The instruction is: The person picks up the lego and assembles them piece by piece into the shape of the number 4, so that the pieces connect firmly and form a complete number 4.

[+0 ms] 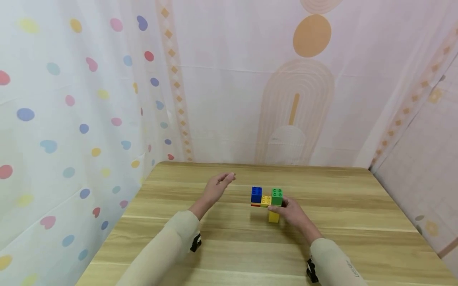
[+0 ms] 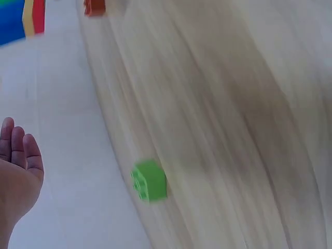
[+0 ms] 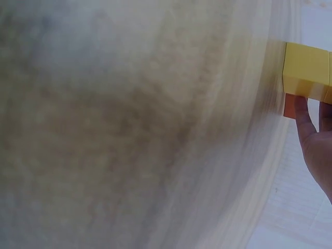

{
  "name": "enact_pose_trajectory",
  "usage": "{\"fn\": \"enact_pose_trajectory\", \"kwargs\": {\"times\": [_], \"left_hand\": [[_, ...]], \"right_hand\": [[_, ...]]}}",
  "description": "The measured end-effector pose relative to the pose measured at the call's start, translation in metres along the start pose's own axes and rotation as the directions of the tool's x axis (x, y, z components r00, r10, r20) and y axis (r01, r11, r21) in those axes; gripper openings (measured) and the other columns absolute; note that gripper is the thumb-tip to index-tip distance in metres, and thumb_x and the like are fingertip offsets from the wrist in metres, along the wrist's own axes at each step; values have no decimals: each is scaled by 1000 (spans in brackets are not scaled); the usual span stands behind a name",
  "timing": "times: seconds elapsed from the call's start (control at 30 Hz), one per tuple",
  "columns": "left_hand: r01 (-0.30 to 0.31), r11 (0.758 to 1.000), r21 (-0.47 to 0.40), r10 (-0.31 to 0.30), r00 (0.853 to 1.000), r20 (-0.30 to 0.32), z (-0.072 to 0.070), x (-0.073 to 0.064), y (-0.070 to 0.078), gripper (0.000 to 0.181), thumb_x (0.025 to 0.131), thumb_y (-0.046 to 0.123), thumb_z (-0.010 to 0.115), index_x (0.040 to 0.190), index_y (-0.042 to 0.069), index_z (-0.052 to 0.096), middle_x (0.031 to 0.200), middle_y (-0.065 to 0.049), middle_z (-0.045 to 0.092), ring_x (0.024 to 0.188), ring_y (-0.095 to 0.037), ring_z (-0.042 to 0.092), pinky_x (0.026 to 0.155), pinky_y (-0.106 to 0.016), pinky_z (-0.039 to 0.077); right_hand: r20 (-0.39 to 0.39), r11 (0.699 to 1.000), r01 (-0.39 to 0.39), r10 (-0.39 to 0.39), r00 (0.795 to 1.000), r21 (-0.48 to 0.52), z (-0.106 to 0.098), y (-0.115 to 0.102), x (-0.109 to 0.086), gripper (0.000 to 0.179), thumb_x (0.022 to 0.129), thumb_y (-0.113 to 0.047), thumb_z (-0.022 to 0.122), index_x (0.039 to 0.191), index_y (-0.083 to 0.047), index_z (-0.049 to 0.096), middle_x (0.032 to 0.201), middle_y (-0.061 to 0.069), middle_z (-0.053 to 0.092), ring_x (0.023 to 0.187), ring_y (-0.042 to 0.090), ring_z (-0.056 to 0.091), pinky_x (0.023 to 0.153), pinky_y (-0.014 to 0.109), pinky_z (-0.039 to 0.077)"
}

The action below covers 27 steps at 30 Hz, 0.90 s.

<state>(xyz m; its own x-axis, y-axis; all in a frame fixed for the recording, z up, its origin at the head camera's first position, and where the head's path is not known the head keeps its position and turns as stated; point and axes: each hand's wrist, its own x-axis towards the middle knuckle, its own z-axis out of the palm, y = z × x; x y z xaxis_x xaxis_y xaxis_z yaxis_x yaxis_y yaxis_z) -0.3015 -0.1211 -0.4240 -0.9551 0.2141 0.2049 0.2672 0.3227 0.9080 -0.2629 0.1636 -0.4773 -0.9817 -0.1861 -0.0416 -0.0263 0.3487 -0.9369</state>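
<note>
In the head view my right hand (image 1: 294, 213) grips a joined build of toy bricks from its right side, thumb in front. The build has a blue brick (image 1: 256, 195), a green brick (image 1: 277, 197), a yellow brick (image 1: 266, 200) between them and another yellow brick (image 1: 273, 217) below. A thin red layer (image 1: 255, 205) shows under the blue brick. The right wrist view shows fingers against a large yellow brick (image 3: 307, 65), with an orange-red brick (image 3: 289, 106) below. Left of the build, my left hand (image 1: 216, 188) hovers with loosely bent fingers and holds nothing visible.
In the left wrist view a loose light-green brick (image 2: 149, 181) and an orange-brown brick (image 2: 95, 7) appear against the wooden table (image 1: 236, 254). Neither can be made out in the head view. Patterned curtains (image 1: 222, 115) hang behind the table and at its sides.
</note>
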Motion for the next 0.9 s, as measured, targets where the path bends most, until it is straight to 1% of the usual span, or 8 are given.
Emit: {"fn": "enact_pose_trajectory", "kwargs": {"times": [0.17,0.27,0.4,0.53,0.6,0.63,0.8,0.9], "left_hand": [[50,998,24,-47,994,-103,-24,4,-14,48,101,39,57,130,1,63,125,-16,65,120,-31,57,100,-49,44],[83,994,70,-71,986,-153,-35,5,-29,43,99,32,63,130,2,63,123,-16,65,115,-30,58,97,-46,46],[141,983,115,-118,975,-189,-48,2,-51,45,95,26,69,132,2,61,123,-18,63,113,-30,56,95,-45,45],[213,972,104,-191,963,-189,-55,-4,-68,50,94,25,70,136,0,57,129,-21,59,117,-32,52,97,-45,44],[242,965,101,-222,958,-181,-57,-6,-75,52,94,23,71,137,-1,56,129,-22,57,117,-32,51,98,-46,43],[249,961,119,-227,959,-172,-58,-8,-77,52,94,22,71,137,-2,55,129,-22,57,116,-33,52,98,-46,43],[310,938,153,-292,948,-129,-56,-11,-85,51,91,20,74,134,-1,58,123,-18,60,112,-32,54,97,-47,43],[320,936,147,-306,945,-111,-52,-11,-89,48,90,19,75,131,-1,60,118,-16,62,109,-30,56,96,-46,44]], "right_hand": [[-7,1000,5,-5,1000,16,-1,1,-1,34,91,-28,74,114,-3,67,102,5,68,87,19,56,79,34,47],[-9,1000,6,-6,1000,25,-1,1,-1,34,92,-28,74,114,-3,67,101,5,68,87,19,56,80,35,47],[-10,1000,6,-6,1000,29,-1,2,-2,34,92,-27,73,115,-2,67,102,5,68,88,19,57,80,36,48],[-12,999,7,-6,1000,32,0,2,-2,34,92,-27,73,115,-1,67,102,5,68,88,19,57,80,36,48],[-11,999,5,-5,1000,33,0,2,-2,34,92,-26,73,114,-2,68,103,5,69,88,19,57,80,36,48],[-11,999,5,-4,1000,33,0,2,-1,33,92,-26,73,114,-2,68,103,5,69,88,19,57,81,36,48],[-14,1000,7,-6,1000,30,1,1,0,32,92,-25,73,114,-2,68,102,4,68,88,18,56,81,36,47],[-11,1000,10,-10,1000,25,1,1,1,32,92,-26,73,113,-2,68,101,4,68,87,18,56,80,35,47]]}}
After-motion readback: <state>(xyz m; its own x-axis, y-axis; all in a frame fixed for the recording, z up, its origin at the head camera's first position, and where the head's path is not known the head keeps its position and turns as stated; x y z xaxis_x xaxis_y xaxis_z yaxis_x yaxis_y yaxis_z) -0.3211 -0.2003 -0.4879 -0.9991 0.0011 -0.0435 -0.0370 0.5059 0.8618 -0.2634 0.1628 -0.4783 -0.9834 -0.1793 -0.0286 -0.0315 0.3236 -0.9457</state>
